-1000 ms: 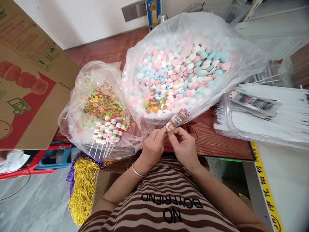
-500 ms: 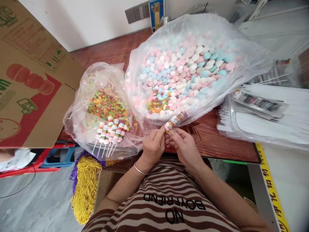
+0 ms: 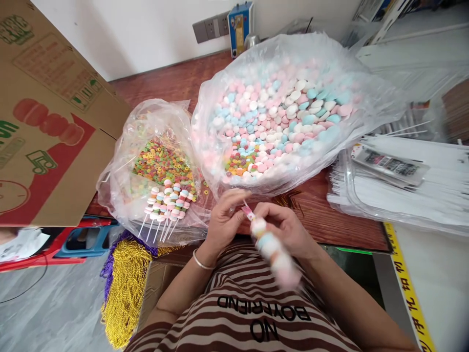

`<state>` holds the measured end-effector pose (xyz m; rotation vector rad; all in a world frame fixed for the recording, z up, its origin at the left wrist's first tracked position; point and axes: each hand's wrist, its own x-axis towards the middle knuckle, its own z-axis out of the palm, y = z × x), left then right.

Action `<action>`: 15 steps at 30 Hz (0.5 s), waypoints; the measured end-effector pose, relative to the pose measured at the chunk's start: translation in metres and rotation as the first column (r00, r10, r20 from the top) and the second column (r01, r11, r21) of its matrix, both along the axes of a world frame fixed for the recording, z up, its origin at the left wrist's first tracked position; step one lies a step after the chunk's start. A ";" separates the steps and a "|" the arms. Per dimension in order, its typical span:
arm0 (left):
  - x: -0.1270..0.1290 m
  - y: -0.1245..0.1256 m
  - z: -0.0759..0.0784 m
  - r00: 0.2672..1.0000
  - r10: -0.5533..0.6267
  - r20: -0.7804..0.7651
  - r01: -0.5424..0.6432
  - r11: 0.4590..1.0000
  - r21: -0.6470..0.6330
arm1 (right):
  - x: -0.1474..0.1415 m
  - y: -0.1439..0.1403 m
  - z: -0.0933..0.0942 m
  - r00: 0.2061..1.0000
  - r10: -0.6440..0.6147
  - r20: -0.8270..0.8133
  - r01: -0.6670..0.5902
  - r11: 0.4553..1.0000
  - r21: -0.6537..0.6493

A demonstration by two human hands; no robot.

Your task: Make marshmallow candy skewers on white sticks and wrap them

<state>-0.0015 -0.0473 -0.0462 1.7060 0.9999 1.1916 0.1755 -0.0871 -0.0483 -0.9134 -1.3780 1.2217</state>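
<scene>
The candy skewer [image 3: 273,249] between the two hands is already filled with pink, blue and white pieces and is held over the person's lap, just in front of the table edge [image 3: 330,220]. The right hand [image 3: 289,230] grasps it around the upper part, and the left hand [image 3: 225,220] pinches with its fingertips at the small pink end of it. A batch of finished skewers [image 3: 164,203] lies on the smaller bag of ring candies [image 3: 161,164], so some of the work is done, but the big bag of pastel candies [image 3: 282,112] is full and a large stock of white sticks [image 3: 414,181] waits on the right, so much is left. The lower part of the held skewer is blurred, and it seems to have a wrapper around it, but I cannot say this for sure. The stick itself is hidden by the fingers. The cardboard box [image 3: 47,122] is cut off at the left border.
</scene>
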 end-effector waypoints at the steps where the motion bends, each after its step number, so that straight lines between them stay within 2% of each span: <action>1: -0.005 -0.003 0.010 0.992 0.119 -0.031 -0.117 0.992 0.041 | 0.007 0.001 0.009 0.991 -0.023 0.132 0.009 0.994 0.112; 2: -0.011 -0.009 0.019 0.971 0.237 -0.031 -0.235 0.971 0.052 | 0.015 0.003 0.018 0.957 -0.124 0.263 0.056 0.967 0.250; 3: -0.016 -0.017 0.029 0.948 0.317 0.017 -0.317 0.948 0.023 | 0.022 0.004 0.027 0.888 -0.280 0.364 0.120 0.906 0.405; 4: -0.020 -0.025 0.037 0.944 0.314 0.103 -0.309 0.949 -0.062 | 0.029 0.005 0.035 0.792 -0.442 0.421 0.159 0.815 0.557; 5: -0.024 -0.034 0.043 0.975 0.149 0.166 -0.111 0.969 -0.220 | 0.034 0.005 0.042 0.692 -0.574 0.438 0.156 0.711 0.685; 6: -0.026 -0.041 0.048 0.974 -0.077 0.213 0.159 0.901 -0.403 | 0.037 0.004 0.048 0.615 -0.661 0.430 0.116 0.615 0.780; 7: -0.026 -0.046 0.051 0.923 -0.249 0.292 0.374 0.755 -0.538 | 0.038 0.001 0.053 0.574 -0.710 0.408 0.056 0.531 0.846; 8: -0.025 -0.048 0.054 0.864 -0.328 0.382 0.502 0.617 -0.606 | 0.036 -0.003 0.056 0.566 -0.723 0.396 -0.022 0.467 0.884; 9: -0.024 -0.047 0.055 0.823 -0.335 0.459 0.566 0.545 -0.618 | 0.032 -0.008 0.058 0.585 -0.709 0.393 -0.100 0.418 0.903; 10: -0.022 -0.044 0.057 0.803 -0.298 0.516 0.588 0.538 -0.604 | 0.026 -0.014 0.057 0.618 -0.677 0.400 -0.166 0.384 0.908; 13: -0.019 -0.028 0.063 0.806 -0.188 0.561 0.517 0.686 -0.512 | 0.008 -0.026 0.047 0.710 -0.528 0.467 -0.309 0.363 0.879; 15: -0.018 -0.021 0.065 0.839 -0.150 0.522 0.435 0.762 -0.480 | 0.001 -0.026 0.037 0.733 -0.494 0.467 -0.305 0.375 0.875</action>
